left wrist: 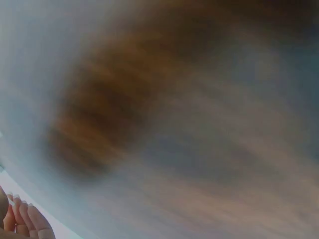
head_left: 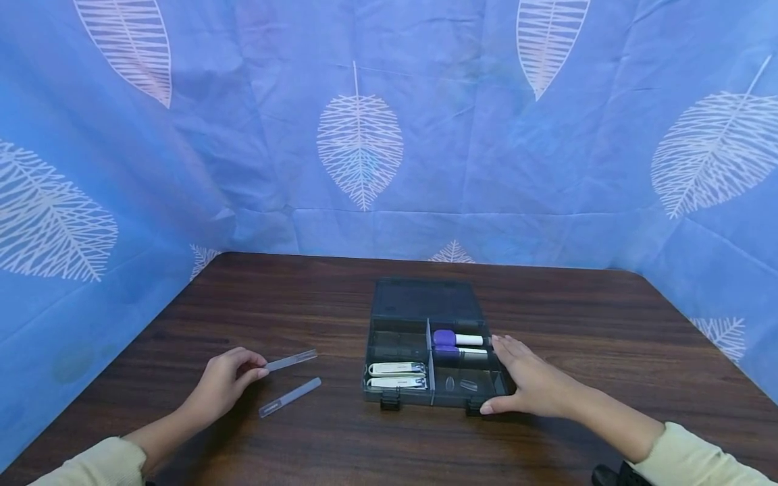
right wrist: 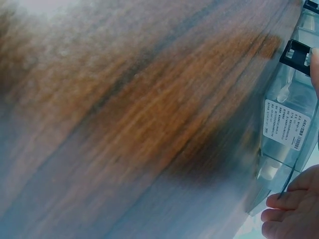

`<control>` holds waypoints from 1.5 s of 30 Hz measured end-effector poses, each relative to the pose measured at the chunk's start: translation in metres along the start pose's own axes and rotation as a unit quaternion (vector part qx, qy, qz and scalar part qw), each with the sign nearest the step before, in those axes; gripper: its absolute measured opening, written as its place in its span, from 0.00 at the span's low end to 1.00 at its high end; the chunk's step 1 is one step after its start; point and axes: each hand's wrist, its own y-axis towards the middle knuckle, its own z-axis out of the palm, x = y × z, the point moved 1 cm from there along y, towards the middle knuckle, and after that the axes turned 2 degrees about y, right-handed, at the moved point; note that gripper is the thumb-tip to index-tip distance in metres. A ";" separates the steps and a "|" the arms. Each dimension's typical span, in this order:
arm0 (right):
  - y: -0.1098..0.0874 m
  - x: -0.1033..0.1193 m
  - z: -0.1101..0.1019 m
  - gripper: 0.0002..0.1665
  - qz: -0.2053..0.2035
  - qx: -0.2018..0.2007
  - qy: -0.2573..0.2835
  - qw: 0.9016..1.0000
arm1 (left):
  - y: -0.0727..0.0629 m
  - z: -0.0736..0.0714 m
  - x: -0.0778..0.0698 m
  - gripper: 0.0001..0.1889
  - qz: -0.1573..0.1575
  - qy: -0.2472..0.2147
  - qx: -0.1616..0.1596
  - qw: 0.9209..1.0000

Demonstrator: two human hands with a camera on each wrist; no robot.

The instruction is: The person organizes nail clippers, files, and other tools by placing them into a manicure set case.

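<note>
My left hand pinches the near end of a slim translucent case between thumb and fingertips, low over the table. A second slim translucent case lies just in front of it. To the right stands a dark see-through divided box, its lid folded back. My right hand rests against its right side, fingers extended along the edge and thumb at the front corner by a latch. Two nail clippers lie in the front left part. Two purple bottles with white caps lie at right.
Small clear pieces lie in the box's front right part, and a printed label shows on its side in the right wrist view. The dark wooden table meets blue leaf-patterned cloth behind and at both sides.
</note>
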 end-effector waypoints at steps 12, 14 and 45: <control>-0.001 -0.002 0.001 0.70 -0.007 -0.008 0.012 1.000 | 0.015 0.011 -0.023 0.02 0.017 -0.049 -0.010 0.999; -0.001 -0.002 0.001 0.69 -0.008 -0.006 0.015 1.000 | 0.016 0.012 -0.024 0.02 0.024 -0.053 -0.013 0.998; 0.000 0.000 0.003 0.70 -0.012 -0.021 0.004 1.000 | 0.057 0.033 -0.075 0.04 0.034 -0.098 -0.005 0.995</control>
